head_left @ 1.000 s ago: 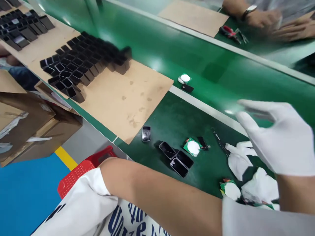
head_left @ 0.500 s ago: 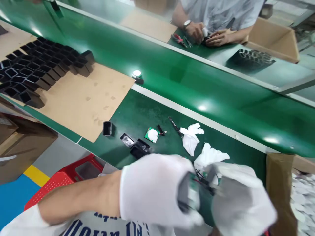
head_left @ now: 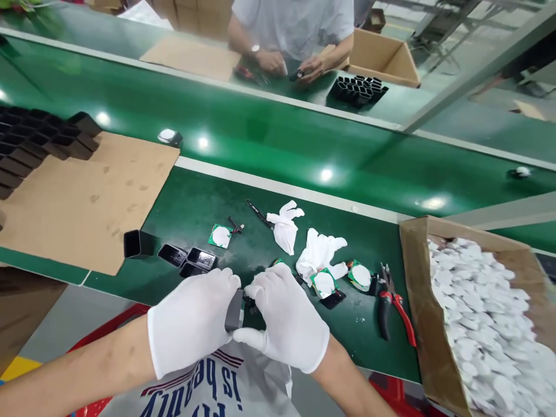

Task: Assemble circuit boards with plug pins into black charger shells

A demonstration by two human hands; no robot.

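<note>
1. Left hand (head_left: 195, 315), white-gloved, back upward, grasps a dark-grey rectangular case (head_left: 234, 313).
2. Right hand (head_left: 286, 318), likewise gloved, curls at the case's right side, its grip hidden.
3. Right of the case: loose white fabric gloves (head_left: 320, 252), red-and-black pliers (head_left: 390, 293).
4. Left of it: open black boxes (head_left: 174, 255).

- Lower centre: grey casing (head_left: 233, 313), partly hidden by the left hand (head_left: 193, 324); I cannot see inside it from my remote view.
- Right of it: green board (head_left: 277, 263), mostly covered by the right hand (head_left: 289, 321).
- Left edge: black housings (head_left: 47, 136), the group cut off.
- Lower right: carton (head_left: 428, 341) of white discs (head_left: 482, 324), cropped by the frame.
- Top: co-worker (head_left: 297, 29), head out of frame; the dark item (head_left: 296, 75) held is too small for me to identify.
</note>
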